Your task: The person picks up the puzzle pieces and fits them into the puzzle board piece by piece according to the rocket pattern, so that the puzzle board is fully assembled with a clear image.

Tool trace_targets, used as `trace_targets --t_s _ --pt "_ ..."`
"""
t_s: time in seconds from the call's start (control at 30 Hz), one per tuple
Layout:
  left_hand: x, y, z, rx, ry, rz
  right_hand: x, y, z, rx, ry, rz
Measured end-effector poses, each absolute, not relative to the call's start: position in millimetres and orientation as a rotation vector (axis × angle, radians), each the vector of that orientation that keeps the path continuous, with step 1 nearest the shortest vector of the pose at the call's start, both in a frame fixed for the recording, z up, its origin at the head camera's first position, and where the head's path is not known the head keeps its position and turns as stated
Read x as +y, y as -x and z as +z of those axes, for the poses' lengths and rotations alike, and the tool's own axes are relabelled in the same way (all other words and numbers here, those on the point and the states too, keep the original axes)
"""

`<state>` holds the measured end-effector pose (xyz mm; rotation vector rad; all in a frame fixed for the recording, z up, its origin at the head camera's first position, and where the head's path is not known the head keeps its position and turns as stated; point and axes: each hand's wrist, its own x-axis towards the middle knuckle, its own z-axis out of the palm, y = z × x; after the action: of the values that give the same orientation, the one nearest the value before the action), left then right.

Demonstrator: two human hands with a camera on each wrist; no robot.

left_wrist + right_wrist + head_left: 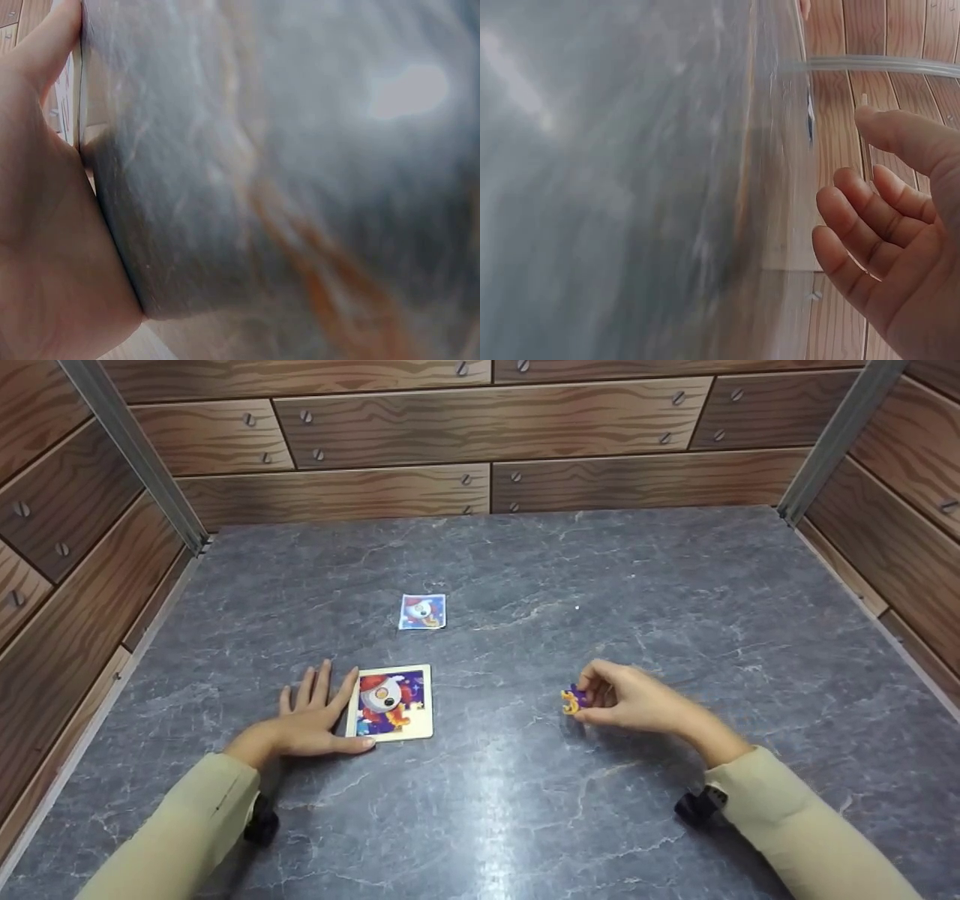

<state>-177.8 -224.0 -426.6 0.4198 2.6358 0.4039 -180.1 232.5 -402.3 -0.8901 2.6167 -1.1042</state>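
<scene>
A square jigsaw puzzle board (428, 690) with a cream frame lies on the table, its picture showing a white, round-eyed character with red on a purple ground. At its lower right there is a bare, piece-shaped gap. My left hand (306, 729) rests along the board's left side with straight, spread fingers, the thumb at the near edge and the forefinger at the far left corner. To the right, my right hand (637, 699) pinches a purple and orange puzzle piece (570, 702) between thumb and fingers. In the right wrist view, the curled fingers (847, 217) show.
A small picture card (422, 612) with a similar image lies beyond the board. The grey marbled table (510, 810) is bounded by wood-patterned panels (480, 427) at the back and both sides. A tiny white speck sits on the table, right of the card.
</scene>
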Motion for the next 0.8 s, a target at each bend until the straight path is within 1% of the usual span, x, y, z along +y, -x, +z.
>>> trace_targets --t_s 0.43,0.8 --pt "-226 176 -425 2.643 -0.429 0.405 180 190 -404 2.518 1.014 -1.153" --pt "-225 178 -425 2.634 -0.422 0.421 135 193 -402 2.499 1.036 -1.154"
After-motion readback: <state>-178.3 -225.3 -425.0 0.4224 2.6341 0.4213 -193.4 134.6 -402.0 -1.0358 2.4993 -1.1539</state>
